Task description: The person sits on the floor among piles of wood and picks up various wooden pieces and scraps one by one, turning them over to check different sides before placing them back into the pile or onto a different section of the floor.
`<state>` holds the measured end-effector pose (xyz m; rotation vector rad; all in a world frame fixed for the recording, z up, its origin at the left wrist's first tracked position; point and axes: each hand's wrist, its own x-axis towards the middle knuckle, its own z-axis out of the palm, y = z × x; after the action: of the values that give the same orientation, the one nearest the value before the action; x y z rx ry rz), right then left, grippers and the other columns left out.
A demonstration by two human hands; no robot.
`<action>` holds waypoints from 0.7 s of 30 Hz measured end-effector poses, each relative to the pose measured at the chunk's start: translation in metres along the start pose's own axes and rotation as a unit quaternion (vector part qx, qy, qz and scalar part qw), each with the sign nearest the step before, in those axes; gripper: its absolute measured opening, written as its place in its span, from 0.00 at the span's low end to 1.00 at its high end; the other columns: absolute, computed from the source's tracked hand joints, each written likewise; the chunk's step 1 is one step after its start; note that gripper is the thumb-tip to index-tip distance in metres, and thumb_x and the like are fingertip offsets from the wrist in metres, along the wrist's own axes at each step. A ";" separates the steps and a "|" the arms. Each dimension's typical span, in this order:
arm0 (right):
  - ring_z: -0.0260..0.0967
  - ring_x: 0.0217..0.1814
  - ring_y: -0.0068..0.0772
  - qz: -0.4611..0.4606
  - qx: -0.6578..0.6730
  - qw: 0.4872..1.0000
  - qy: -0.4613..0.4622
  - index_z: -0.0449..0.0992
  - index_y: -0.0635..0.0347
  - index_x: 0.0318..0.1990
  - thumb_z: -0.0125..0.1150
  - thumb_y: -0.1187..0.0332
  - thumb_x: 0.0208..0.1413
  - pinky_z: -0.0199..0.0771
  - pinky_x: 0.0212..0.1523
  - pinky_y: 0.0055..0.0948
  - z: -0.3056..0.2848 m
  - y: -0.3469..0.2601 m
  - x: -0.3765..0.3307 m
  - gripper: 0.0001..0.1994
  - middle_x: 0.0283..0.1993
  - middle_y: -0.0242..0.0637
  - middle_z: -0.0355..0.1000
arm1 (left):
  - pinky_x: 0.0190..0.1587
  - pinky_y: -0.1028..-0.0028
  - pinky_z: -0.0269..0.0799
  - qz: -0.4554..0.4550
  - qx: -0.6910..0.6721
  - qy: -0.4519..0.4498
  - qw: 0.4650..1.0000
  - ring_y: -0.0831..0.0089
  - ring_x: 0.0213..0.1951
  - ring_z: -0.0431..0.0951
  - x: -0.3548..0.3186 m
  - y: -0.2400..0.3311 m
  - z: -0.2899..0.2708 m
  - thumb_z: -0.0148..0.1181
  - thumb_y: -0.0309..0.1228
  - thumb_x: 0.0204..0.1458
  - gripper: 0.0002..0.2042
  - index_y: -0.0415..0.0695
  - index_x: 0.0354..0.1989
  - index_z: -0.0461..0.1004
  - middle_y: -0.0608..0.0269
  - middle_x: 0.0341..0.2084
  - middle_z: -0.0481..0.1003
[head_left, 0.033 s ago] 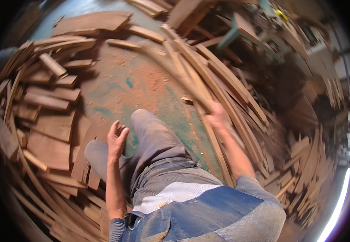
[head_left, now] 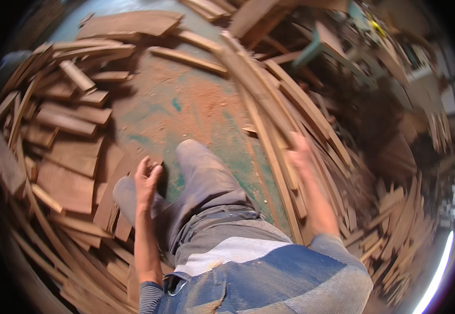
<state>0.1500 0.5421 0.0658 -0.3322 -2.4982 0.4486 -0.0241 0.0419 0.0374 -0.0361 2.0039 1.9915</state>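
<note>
I look down at my own legs in grey trousers [head_left: 206,183] and a blue and grey striped top. My left hand [head_left: 146,180] hangs beside my left thigh with fingers loosely curled, holding nothing, above flat wooden boards [head_left: 70,157]. My right hand [head_left: 301,154] is blurred and reaches out over a stack of long curved wooden strips [head_left: 285,120]; whether it grips one cannot be made out.
Piles of brown wood offcuts [head_left: 65,104] lie left and more scrap wood [head_left: 405,220] right. Between them runs a green floor strip [head_left: 185,110] dusted with red sawdust. A large flat board [head_left: 128,23] lies at the far end.
</note>
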 end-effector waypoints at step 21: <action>0.72 0.48 0.53 -0.132 0.052 0.914 -0.379 0.73 0.62 0.58 0.64 0.72 0.56 0.72 0.47 0.43 0.183 -0.093 0.039 0.21 0.50 0.48 0.73 | 0.63 0.58 0.64 -0.205 0.534 0.599 0.560 0.52 0.61 0.67 -0.339 -0.080 -0.326 0.68 0.31 0.47 0.26 0.41 0.56 0.70 0.54 0.59 0.68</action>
<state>0.0000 0.4253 -0.0216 0.2890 -3.1824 0.6924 0.2506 -0.3483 0.0341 -1.7252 3.0534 -0.0852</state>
